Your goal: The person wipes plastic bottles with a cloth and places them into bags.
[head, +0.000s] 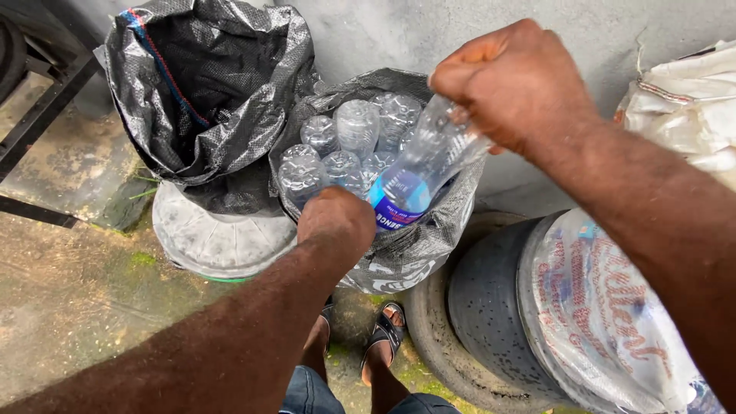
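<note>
The right hand [517, 80] is closed around the base of a clear plastic bottle [420, 170] tilted label-down over the near rim of a grey sack [406, 253] packed with empty bottles [345, 142], while the left hand [336, 221] grips that rim.

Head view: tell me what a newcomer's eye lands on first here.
First, the clear plastic bottle with a blue label, gripped near its upper end by the right hand and angled down into the grey woven sack at centre. That sack is packed with empty clear bottles, and the left hand is at its near rim. A second, black sack stands at upper left.
</note>
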